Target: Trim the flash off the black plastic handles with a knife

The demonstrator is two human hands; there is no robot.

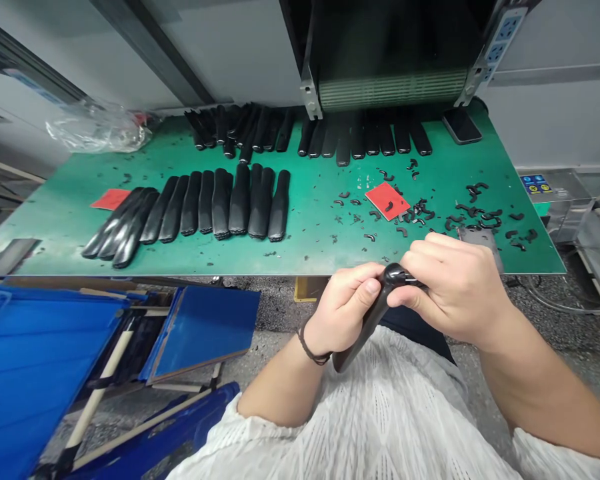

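My left hand [347, 307] is wrapped around a long, glossy black molded piece [363, 340], held tilted over my lap at the table's front edge. My right hand [453, 287] is closed in a fist at the piece's upper end, its thumb close to the rounded tip. A thin, shiny sliver shows between that fist and the tip; the rest of what the right hand holds is hidden by its fingers. Small curved black scraps [420, 212] lie on the green table [320, 190] beyond my hands, some around a red square [387, 200].
Similar black pieces [240, 200] lie in a row on the left, with more [344, 141] along the back. A phone [461, 125] rests at the back right. A plastic bag [100, 127] sits back left. Blue panels [213, 327] stand below left; a conveyor [393, 90] overhangs the back.
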